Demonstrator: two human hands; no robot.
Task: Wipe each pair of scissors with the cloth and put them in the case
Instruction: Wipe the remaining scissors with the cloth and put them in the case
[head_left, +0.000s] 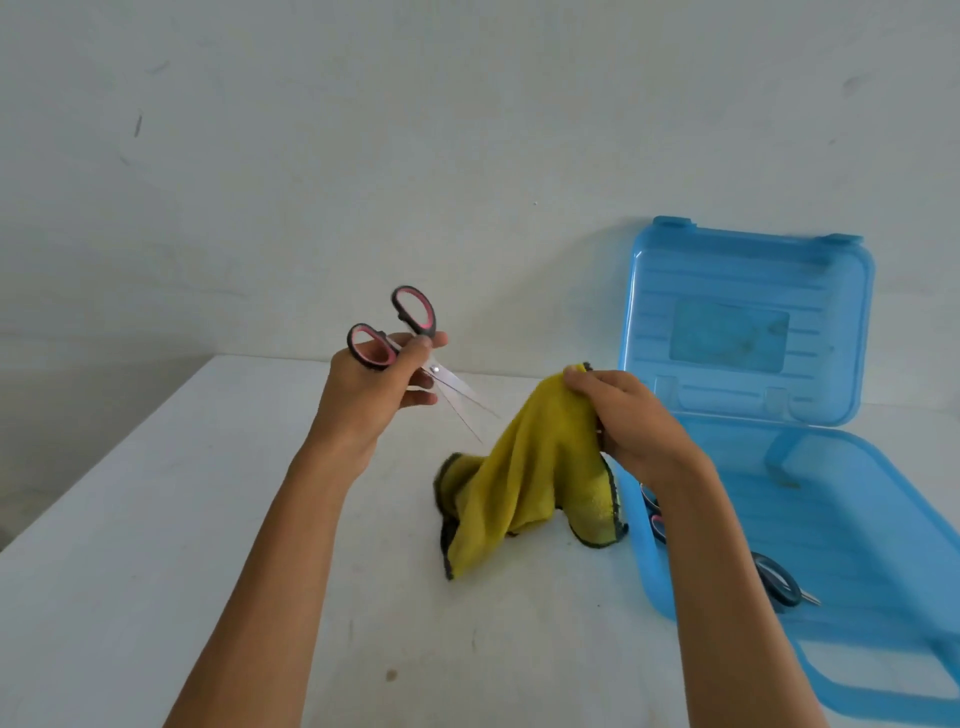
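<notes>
Head view: the blue case (857, 519) lies open on the white surface (156, 571), its lid (748, 291) standing up against the wall behind it. Well to the left of the case, the left hand (371, 395) holds a pair of scissors with pink-and-black handles (435, 370) in the air. Its fingers (423, 345) are curled round the scissors just below the handle loops. The loops point up and away, and the blades, slightly apart, slant down toward the case. Between those scissors and the case, the right hand (628, 415) pinches the top of a yellow cloth (524, 467) with a dark edge, its fingers clamped on the fabric. The cloth hangs from that grip, and its lower folds rest on the surface just beside the case's left wall. Inside the case, near its front-left corner, lies a dark-handled pair of scissors (776, 579). Another handle (655, 519) shows there too, mostly hidden behind the right forearm.
</notes>
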